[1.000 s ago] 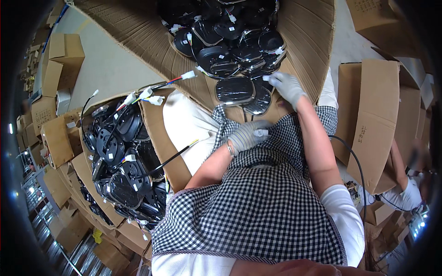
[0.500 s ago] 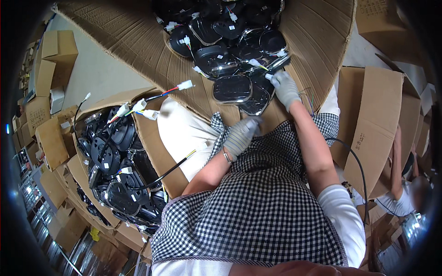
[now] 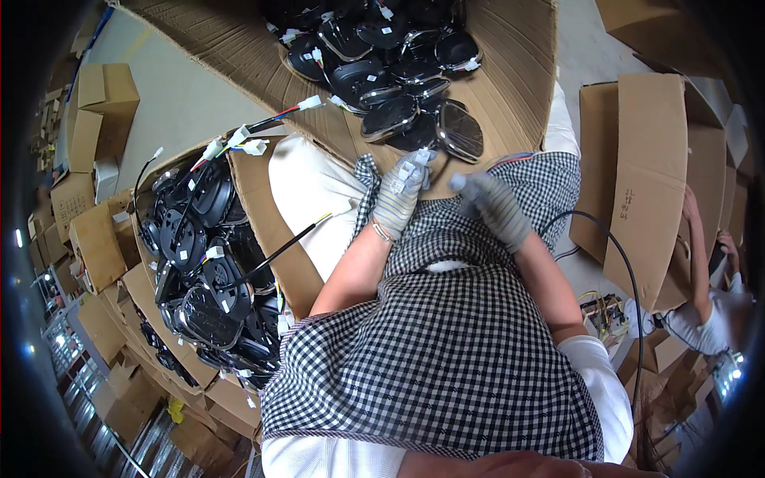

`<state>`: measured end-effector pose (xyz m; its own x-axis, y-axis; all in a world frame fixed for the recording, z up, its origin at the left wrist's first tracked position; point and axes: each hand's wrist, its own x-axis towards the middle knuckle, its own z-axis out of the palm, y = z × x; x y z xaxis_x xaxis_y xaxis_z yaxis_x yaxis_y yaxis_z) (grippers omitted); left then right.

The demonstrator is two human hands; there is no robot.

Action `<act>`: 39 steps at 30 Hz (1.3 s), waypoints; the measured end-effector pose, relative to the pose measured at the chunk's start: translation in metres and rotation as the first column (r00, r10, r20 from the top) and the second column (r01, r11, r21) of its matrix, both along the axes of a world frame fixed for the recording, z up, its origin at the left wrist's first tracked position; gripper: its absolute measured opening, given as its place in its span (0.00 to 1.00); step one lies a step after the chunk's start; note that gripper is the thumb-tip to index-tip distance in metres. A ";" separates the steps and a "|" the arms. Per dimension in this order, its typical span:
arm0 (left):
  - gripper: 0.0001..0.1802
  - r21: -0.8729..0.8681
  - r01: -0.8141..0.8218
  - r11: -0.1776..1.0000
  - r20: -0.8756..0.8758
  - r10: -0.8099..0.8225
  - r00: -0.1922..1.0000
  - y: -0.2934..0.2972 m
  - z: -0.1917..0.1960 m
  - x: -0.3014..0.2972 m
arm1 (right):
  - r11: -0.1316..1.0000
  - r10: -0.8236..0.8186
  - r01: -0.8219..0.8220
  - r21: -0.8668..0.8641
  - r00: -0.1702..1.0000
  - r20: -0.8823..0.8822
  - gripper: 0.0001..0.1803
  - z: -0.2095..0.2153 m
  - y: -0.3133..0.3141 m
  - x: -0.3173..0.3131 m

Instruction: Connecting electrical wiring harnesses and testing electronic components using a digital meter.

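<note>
My left hand [image 3: 398,195], in a striped grey glove, is at the near edge of a big open cardboard box [image 3: 510,103]. Its fingers are pinched around a small pale plug connector [image 3: 409,169]. To its right, my gloved right hand [image 3: 496,209] hovers over the checked apron, with fingers closed and slightly blurred; whether something is in them is hidden. Just beyond both hands lie black oval lamp-like units with shiny rims. The nearest unit [image 3: 460,132] leans tilted on the others, and another glossy unit [image 3: 389,118] rests left of it.
A second carton [image 3: 267,227] at my left holds several black units, with wired white connectors [image 3: 239,137] over its edge. A black cable [image 3: 617,275] curves past my right arm. Cardboard boxes [image 3: 649,183] stand at right, where another person's arm [image 3: 697,247] reaches in.
My right hand has drawn back from the units toward my lap. My left hand has risen to the box edge. The nearest units have shifted, one now tilted at the right.
</note>
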<state>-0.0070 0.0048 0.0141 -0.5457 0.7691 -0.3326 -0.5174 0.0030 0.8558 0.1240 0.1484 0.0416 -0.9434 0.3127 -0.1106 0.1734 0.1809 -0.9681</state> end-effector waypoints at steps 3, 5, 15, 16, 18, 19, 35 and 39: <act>0.16 -0.052 0.060 0.997 -0.022 -0.061 0.998 0.002 -0.001 0.005 | 0.985 -0.052 0.091 -0.145 0.966 0.255 0.17 0.022 0.023 0.000; 0.16 -0.090 0.126 0.988 -0.070 -0.133 0.989 0.003 -0.003 0.006 | 0.957 0.012 -0.078 0.280 0.973 0.231 0.15 0.027 0.028 -0.004; 0.11 -0.438 0.505 0.744 -0.512 -0.668 0.540 0.006 -0.015 0.000 | 0.723 0.473 -0.631 0.283 0.749 0.463 0.09 0.009 0.063 -0.003; 0.11 -0.445 0.508 0.738 -0.474 -0.675 0.566 0.007 -0.015 0.000 | 0.747 0.486 -0.612 0.261 0.770 0.413 0.09 0.005 0.063 -0.002; 0.12 -0.393 0.528 0.753 -0.432 -0.658 0.617 0.007 -0.013 0.001 | 0.760 0.494 -0.608 0.229 0.770 0.405 0.09 -0.003 0.056 0.002; 0.12 -0.394 0.537 0.746 -0.315 -0.658 0.683 0.007 -0.012 0.001 | 0.789 0.495 -0.590 0.172 0.775 0.392 0.09 -0.008 0.055 0.004; 0.09 -0.330 0.280 0.901 -0.871 -0.405 0.278 0.005 -0.027 0.000 | 0.679 0.279 -0.536 0.501 0.820 0.499 0.07 -0.035 0.097 -0.062; 0.20 -0.208 0.396 0.894 -0.462 -0.447 0.766 0.006 -0.029 0.002 | 0.906 -0.283 0.054 0.420 0.814 0.507 0.16 -0.065 0.134 -0.116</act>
<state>-0.0046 0.0106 -0.0148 -0.2821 0.9394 -0.1951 0.0376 0.2140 0.9761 0.0081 0.2824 -0.0237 -0.6871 0.5851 -0.4307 0.7109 0.4191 -0.5647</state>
